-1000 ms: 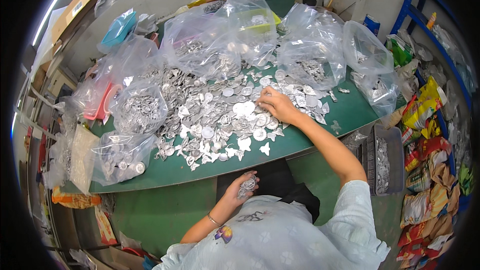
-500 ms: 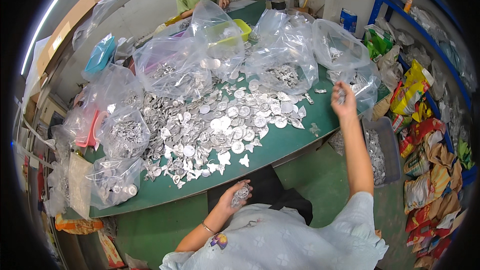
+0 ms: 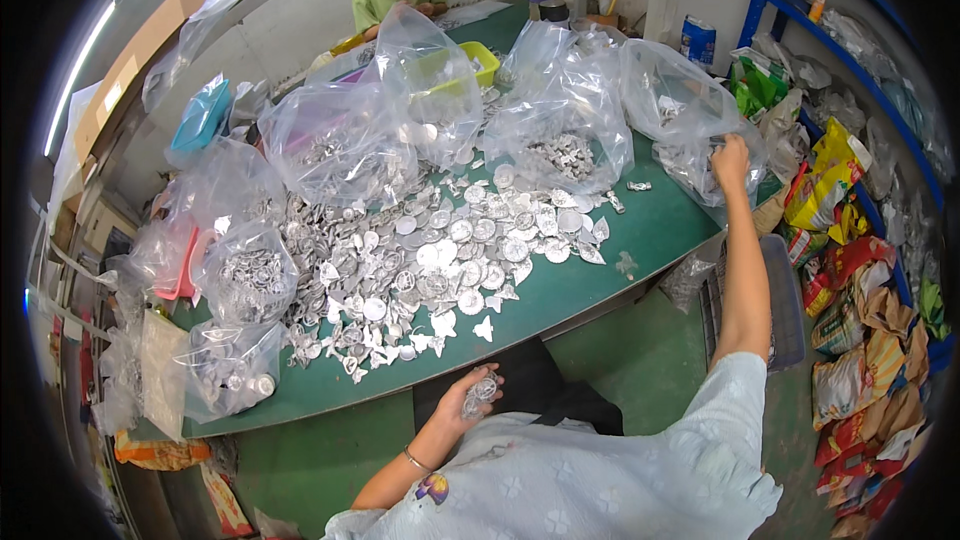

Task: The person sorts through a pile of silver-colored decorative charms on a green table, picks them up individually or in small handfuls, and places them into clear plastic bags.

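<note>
Head view: the left hand [image 3: 470, 402], near the body below the green table's [image 3: 650, 235] near edge, is cupped closed around a small stack of silver metal discs [image 3: 482, 390]. The right hand [image 3: 730, 155] reaches far right, fingers pinched together at the mouth of a clear plastic bag [image 3: 690, 110]. A heap of loose silver metal pieces [image 3: 440, 250] covers the table centre.

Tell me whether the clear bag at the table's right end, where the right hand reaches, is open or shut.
Open: the clear bag has its mouth gaping upward, and the right hand is at its rim. Silvery pieces show through its wall.
</note>
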Motion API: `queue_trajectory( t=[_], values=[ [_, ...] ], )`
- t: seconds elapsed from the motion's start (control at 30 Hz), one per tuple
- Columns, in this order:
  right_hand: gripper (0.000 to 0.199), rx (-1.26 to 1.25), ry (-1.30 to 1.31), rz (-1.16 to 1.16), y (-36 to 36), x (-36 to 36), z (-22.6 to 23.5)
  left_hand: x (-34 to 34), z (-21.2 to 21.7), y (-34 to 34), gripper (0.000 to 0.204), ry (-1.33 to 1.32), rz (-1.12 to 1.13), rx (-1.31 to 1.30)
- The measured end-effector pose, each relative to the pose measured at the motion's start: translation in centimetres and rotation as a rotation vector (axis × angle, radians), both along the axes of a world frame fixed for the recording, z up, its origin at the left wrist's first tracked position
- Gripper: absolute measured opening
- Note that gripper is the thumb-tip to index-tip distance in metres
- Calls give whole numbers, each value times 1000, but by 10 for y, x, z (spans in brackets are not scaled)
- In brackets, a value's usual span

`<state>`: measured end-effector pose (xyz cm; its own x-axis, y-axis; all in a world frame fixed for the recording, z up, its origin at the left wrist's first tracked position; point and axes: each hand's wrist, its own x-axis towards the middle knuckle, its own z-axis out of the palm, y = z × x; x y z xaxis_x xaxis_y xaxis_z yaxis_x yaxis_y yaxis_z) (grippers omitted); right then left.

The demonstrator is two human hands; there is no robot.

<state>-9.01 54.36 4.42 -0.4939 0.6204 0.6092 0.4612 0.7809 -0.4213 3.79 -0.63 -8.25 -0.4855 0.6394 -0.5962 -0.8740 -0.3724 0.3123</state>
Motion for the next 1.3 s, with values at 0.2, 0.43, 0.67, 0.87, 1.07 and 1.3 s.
queue_trajectory(
  t=[0.2,0.43,0.67,0.87,1.07,1.3],
  values=[
    [43,158,440,-274,-26,57,-16,-2,-5,3,26,-45,12,12],
    [46,-308,251,-142,-6,23,-61,-5,-5,11,26,-40,-38,-10],
    [39,-569,567,-76,-16,-18,-63,-5,-11,17,26,-74,-30,-58],
    [36,-524,423,46,-63,-35,-55,-10,-6,24,25,-62,-51,-80],
    [40,301,289,163,-136,11,-23,-4,-11,13,26,-88,-18,-16],
    [15,505,-407,412,-136,0,-46,-4,17,24,27,-75,-94,85]
  ],
)
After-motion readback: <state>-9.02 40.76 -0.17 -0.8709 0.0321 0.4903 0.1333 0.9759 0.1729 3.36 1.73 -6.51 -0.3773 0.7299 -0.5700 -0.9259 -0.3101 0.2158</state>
